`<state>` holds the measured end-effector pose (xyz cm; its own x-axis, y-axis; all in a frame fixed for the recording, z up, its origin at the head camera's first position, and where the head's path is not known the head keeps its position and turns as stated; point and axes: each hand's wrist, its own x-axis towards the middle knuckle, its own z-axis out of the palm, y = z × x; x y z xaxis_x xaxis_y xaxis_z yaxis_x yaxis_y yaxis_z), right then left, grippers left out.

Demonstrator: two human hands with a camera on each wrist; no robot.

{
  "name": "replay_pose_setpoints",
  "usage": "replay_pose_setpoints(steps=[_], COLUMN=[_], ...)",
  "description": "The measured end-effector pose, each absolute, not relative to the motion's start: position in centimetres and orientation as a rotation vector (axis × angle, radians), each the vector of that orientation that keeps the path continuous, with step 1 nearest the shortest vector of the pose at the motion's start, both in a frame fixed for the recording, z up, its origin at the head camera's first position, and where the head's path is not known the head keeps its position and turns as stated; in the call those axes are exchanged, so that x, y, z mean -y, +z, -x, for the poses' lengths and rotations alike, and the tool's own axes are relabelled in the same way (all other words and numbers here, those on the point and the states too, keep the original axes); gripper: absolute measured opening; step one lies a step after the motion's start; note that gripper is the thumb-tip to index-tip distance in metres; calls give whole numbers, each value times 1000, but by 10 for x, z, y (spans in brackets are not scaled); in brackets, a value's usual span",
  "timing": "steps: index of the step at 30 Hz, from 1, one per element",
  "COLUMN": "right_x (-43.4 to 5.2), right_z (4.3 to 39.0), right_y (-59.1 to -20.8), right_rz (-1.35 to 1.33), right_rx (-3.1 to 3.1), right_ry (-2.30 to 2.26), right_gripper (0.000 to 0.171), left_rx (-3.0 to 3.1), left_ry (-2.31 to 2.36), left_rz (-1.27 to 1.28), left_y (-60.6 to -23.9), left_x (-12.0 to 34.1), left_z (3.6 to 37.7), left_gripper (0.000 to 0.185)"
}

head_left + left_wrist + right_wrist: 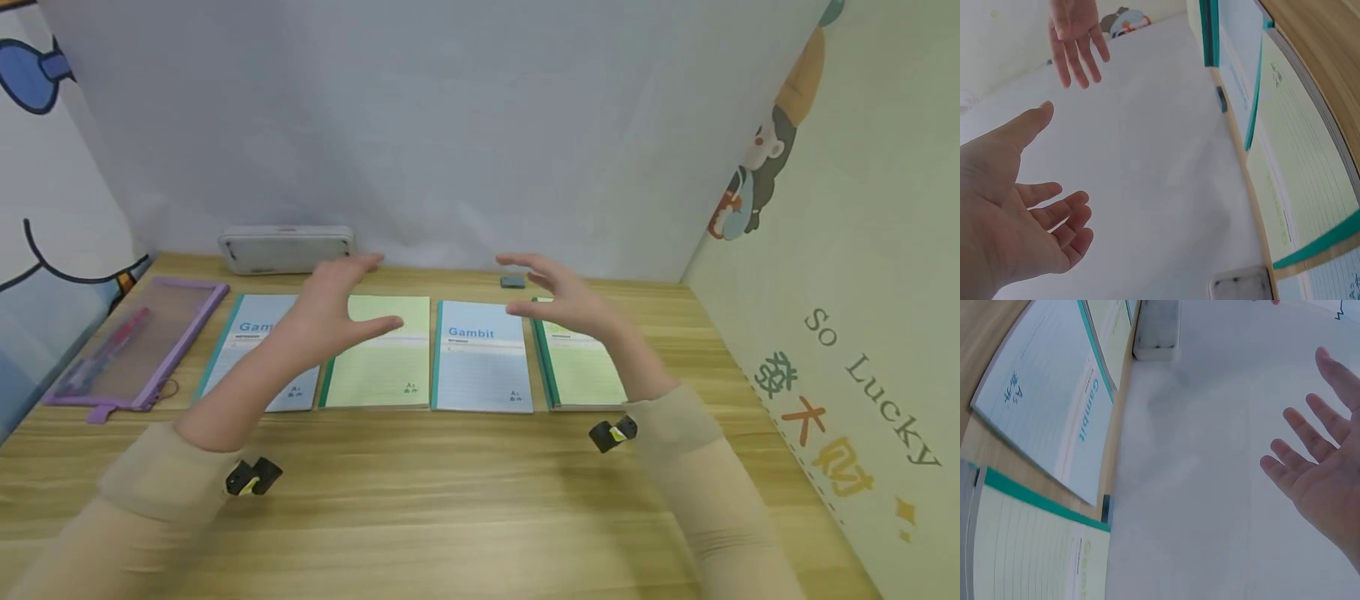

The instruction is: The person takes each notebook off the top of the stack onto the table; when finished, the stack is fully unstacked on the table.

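I have four notebooks in a row across the middle of the table [450,500]: left blue notebook [251,323], left green notebook [378,367], right blue notebook [482,358], right green notebook [585,367]. All lie flat, covers up, spines to the left. The right green one shows a doubled spine edge, so it looks stacked; I can't tell how many. Left hand [330,312] hangs above the left blue and left green ones, thumb out, fingers loosely spread, grasping nothing. Right hand [573,304] is above the right green one, same loose pose, palm facing the left hand, grasping nothing; both wrist feeds show palms bare and the hands well apart. Containers: I see a purple-trimmed mesh pouch [186,348] flat at the left, near the left blue notebook, with pens [105,354] showing through, one reddish; too blurred for me to count. A ring [169,388] sits at its near right corner. Pale pencil case [288,252] is behind the left notebooks, lid down, contents hidden from me. Small grey block [512,282] lies behind the right blue notebook, near the backdrop [450,125].
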<state>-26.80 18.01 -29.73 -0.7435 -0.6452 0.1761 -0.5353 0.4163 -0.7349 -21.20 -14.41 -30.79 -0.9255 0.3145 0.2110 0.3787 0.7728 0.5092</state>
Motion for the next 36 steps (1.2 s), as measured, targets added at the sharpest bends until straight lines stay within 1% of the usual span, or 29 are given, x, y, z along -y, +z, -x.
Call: replay_pose_setpoints(steps=[5,10,19,24,31,36], right_x=[-214,-246,-296,-312,-318,-336], right_z=[264,257,253,252,243,254], right_y=[-295,-298,-326,-340,-343,-366], right_rz=[1067,1003,816,759,625,560], right_rx=[-2612,-2684,-2751,-2768,-2748,-2713], right_ry=[-1297,-1358,-1340,-1294,-1276,-1232], right_gripper=[65,67,68,69,71,78], left_rx=[2841,2813,2793,2780,2795,2860], left_ry=[-896,-939,-1050,-1140,-1220,-1274], left_rz=[638,696,745,771,771,745], left_y=[-309,-314,-338,-352,-373,-388], left_x=[118,90,41,18,-12,-30], left_z=[208,204,207,213,224,235], left_gripper=[90,94,97,99,100,101])
